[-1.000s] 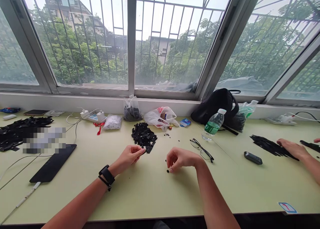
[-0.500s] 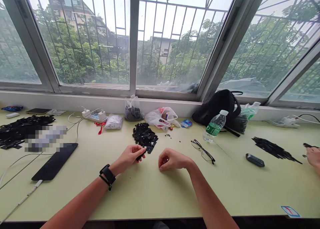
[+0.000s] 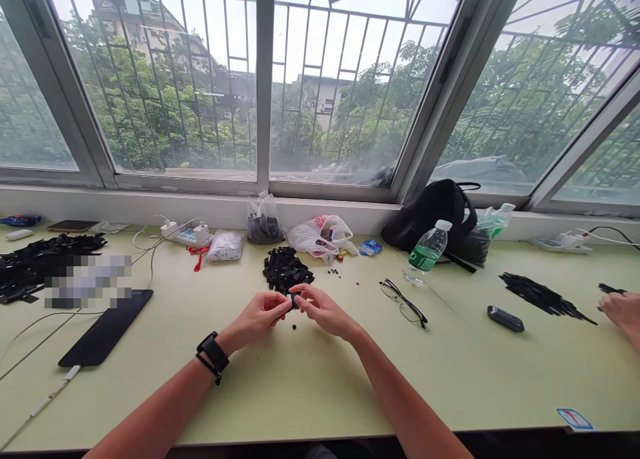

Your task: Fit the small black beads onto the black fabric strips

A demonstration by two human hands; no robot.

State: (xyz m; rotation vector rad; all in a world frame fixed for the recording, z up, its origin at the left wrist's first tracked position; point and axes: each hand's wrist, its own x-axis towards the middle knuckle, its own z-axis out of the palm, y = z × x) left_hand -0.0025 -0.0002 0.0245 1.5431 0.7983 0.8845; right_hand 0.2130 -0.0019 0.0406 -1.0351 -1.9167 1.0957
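My left hand (image 3: 265, 312) pinches a small black strip (image 3: 294, 302) between thumb and fingers. From the other side my right hand (image 3: 323, 309) meets it, thumb and fingertips closed at the strip's end; the exact grip is partly hidden. Just beyond my fingers lies a pile of black strips (image 3: 287, 267), its near edge behind my hands. A tiny dark round piece (image 3: 294, 326) rests on the table below the fingertips. Several small black rings (image 3: 334, 271) are scattered to the right of the pile.
Eyeglasses (image 3: 404, 303), a water bottle (image 3: 427, 253) and a black case (image 3: 505, 318) stand to the right. Plastic bags (image 3: 320, 237) line the window side. A phone (image 3: 107, 327) with a cable lies left. At the far right, another person's hand (image 3: 620, 310) is near black strips (image 3: 547, 295).
My right hand has moved left from the table to the strip in my left hand. The tiny round piece now shows on the table beneath them. The view has shifted slightly.
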